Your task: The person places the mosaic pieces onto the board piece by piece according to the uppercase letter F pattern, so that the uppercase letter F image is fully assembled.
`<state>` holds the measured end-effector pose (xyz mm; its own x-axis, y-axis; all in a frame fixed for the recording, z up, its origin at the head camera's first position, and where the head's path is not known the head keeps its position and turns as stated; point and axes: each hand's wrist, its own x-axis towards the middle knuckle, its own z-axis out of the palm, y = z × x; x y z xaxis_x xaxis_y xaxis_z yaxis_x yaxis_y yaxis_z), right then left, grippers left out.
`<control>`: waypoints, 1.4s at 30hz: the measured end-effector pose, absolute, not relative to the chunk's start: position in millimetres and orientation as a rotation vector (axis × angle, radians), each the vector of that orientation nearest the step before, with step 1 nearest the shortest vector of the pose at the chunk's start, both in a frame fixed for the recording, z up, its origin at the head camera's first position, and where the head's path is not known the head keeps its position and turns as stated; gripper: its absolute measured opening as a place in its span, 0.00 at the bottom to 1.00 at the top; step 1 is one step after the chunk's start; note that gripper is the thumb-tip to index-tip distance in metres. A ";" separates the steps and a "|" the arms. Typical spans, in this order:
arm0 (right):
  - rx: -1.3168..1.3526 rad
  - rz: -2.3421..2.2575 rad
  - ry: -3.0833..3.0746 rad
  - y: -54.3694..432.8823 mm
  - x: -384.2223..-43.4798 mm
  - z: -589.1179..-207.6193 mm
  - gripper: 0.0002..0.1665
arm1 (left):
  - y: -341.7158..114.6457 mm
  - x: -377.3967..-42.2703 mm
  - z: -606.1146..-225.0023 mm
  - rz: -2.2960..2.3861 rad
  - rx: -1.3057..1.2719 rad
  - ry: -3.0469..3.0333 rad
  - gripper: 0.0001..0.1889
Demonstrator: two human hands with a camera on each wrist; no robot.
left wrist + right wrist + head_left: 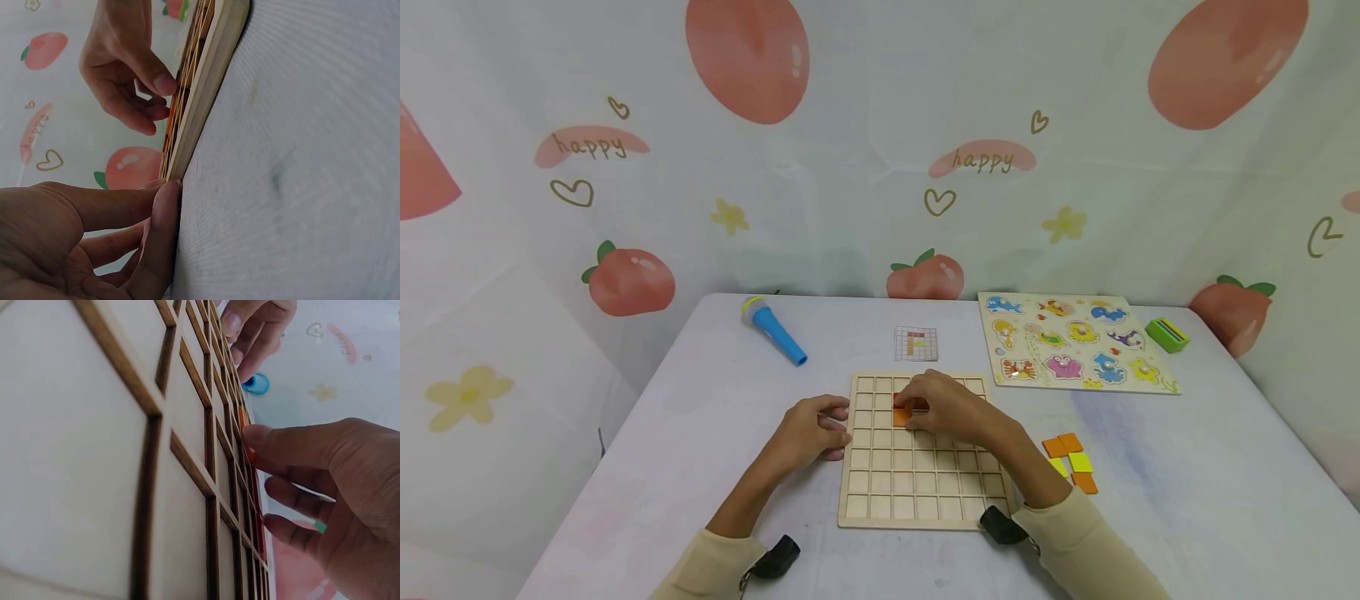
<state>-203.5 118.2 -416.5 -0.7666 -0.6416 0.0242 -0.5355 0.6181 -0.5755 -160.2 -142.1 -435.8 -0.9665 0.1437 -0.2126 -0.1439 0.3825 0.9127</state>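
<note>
orange tile (900, 418), pinched in the right grip (946, 407), touches the grid board (910, 524) the left grip (808, 431) holds, on a pale counter (1187, 492) before fruit-print cloth (857, 150).

Forward-down head view, close sidelong wrist views, grid board (923, 461) in all

A play corner, apparently — peach-printed backdrop (850, 167), animal puzzle (1052, 342), blue microphone (780, 334).

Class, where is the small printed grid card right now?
In the head view, the card lies just beyond the wooden grid board, between the blue microphone on the left and the animal puzzle board on the right.
</note>
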 end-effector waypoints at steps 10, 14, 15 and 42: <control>-0.951 -0.879 2.649 126.4 -201.5 -417.0 0.16 | -141.5 -159.1 -433.6 1.608 0.004 2.384 0.28; -0.931 -0.892 2.652 133.6 -198.9 -414.8 0.16 | -141.7 -159.2 -433.6 1.615 0.009 2.375 0.28; -0.925 -0.893 2.654 135.6 -197.9 -414.0 0.15 | -141.8 -159.2 -433.3 1.619 0.009 2.373 0.28; -0.642 -0.864 2.796 226.2 -164.3 -409.2 0.19 | -143.3 -158.2 -431.5 1.623 0.023 2.375 0.28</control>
<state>-164.3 226.2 -409.2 -0.8980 -0.4397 -0.0123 -0.3561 0.7431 -0.5666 -158.2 -143.3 -431.5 -0.9651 0.1607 -0.2070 -0.1344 0.3743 0.9175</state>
